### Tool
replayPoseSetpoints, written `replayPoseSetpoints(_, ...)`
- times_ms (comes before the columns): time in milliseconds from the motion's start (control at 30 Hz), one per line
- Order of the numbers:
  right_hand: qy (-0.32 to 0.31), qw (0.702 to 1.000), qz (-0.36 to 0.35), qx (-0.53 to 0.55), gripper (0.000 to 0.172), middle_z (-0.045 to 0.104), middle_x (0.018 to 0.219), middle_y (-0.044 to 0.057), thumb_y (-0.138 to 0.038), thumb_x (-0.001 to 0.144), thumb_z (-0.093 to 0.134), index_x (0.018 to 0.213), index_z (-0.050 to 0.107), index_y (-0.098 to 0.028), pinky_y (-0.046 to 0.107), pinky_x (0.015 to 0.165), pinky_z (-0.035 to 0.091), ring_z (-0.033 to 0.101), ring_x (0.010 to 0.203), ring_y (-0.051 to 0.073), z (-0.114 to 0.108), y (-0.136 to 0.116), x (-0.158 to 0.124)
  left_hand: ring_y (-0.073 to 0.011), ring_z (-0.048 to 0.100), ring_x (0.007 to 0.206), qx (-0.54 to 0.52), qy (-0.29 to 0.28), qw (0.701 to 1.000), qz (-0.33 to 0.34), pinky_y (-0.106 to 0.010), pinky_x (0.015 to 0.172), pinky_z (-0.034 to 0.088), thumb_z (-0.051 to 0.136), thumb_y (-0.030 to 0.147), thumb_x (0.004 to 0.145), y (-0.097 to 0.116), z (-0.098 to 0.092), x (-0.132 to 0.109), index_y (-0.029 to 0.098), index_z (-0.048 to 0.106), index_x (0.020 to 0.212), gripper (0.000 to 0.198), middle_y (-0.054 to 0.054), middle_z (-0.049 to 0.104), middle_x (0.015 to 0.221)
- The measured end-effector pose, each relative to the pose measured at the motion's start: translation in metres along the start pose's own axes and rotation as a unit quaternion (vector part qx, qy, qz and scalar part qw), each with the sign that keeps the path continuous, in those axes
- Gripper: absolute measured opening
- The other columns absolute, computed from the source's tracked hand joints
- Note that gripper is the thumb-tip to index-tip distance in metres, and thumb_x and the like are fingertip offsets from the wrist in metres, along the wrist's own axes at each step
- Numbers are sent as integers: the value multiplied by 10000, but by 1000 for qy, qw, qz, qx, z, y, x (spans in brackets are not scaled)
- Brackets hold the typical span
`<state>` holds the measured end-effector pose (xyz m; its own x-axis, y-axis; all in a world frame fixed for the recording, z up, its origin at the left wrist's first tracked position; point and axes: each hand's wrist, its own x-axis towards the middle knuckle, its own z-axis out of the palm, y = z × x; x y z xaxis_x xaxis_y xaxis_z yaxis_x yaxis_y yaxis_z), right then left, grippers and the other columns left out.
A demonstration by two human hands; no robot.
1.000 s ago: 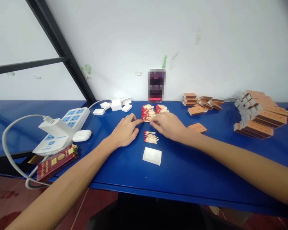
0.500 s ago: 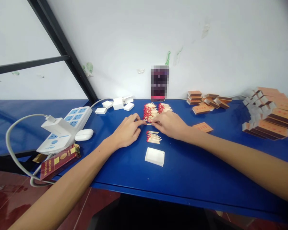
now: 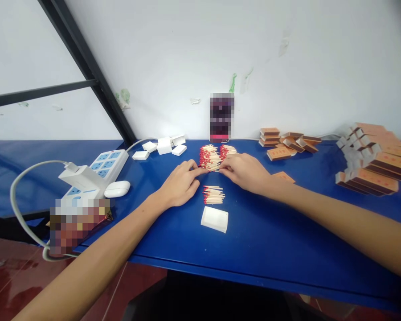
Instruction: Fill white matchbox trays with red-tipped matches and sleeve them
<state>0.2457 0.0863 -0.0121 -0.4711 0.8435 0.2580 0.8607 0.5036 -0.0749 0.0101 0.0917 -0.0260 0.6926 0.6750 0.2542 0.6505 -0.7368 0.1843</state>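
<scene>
A pile of red-tipped matches lies on the blue table, with a second pile of matches to its right. My left hand reaches in from the left. Its index finger is stretched out to the pile's near left corner, and the thumb is apart from it. Across from it, my right hand has fingers and thumb pinched together at the stick ends, seemingly on a match; the fingertips partly hide it. Closer to me lies a small row of matches, heads to the left. In front of that row sits a white matchbox tray.
Several white trays lie at the back left. Orange matchboxes and a large stack of matchboxes stand to the right. A phone leans on the wall. A power strip and white earbud case are left.
Both hands have moved slightly; the right fingertips have shifted right. The single match seen between the fingertips before is no longer distinct from the pile's near edge. The small row shows fewer matches.
</scene>
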Motion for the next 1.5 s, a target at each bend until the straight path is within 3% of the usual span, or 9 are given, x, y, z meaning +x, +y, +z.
replayPoseSetpoints(233, -4, 999, -43, -18, 246, 691, 938, 77, -268, 974, 505, 948, 733, -181, 316, 714, 368, 605, 850, 203, 7, 6, 8, -256, 495, 962, 35, -36, 999, 0, -460, 933, 431, 364, 203, 920, 3, -1, 3, 227, 515, 1417, 520, -91, 508, 1095)
replayPoseSetpoints(733, -13, 998, -56, 31, 212, 687, 929, 65, -280, 963, 528, 932, 714, -184, 306, 724, 375, 599, 847, 196, 9, 7, 12, -259, 479, 1019, -58, -45, 997, 5, -469, 970, 430, 360, 151, 889, 0, -1, 6, 183, 544, 1359, 506, -95, 504, 1071)
replayPoseSetpoints(900, -51, 992, -18, 118, 134, 705, 823, 14, -262, 899, 606, 855, 720, -207, 266, 645, 377, 596, 739, 155, 2, -5, 5, -241, 496, 994, -103, -27, 994, 4, -451, 968, 434, 388, 144, 862, 1, -4, 4, 191, 667, 1149, 403, -70, 502, 1000)
replayPoseSetpoints(1033, -75, 986, -27, 150, 126, 719, 794, 1, -262, 888, 626, 858, 742, -222, 257, 629, 384, 604, 703, 145, -5, -13, -2, -218, 526, 960, -122, 0, 992, 27, -404, 938, 452, 400, 146, 855, 6, -8, 1, 195, 714, 989, 345, -52, 512, 961)
replayPoseSetpoints(1200, -13, 998, -42, 50, 157, 722, 921, 55, -257, 928, 583, 937, 731, -205, 304, 737, 415, 626, 850, 197, 2, 1, 9, -230, 546, 939, -66, 38, 997, 9, -407, 894, 481, 394, 148, 870, 2, -3, 3, 175, 659, 1161, 394, -70, 535, 1004)
replayPoseSetpoints(1500, -24, 999, -35, 22, 208, 698, 912, 53, -279, 950, 538, 932, 733, -207, 292, 694, 377, 597, 808, 185, 6, 7, 17, -251, 552, 973, 16, 10, 1000, -9, -427, 914, 475, 384, 185, 916, -4, 1, 4, 169, 628, 1262, 424, -92, 542, 1065)
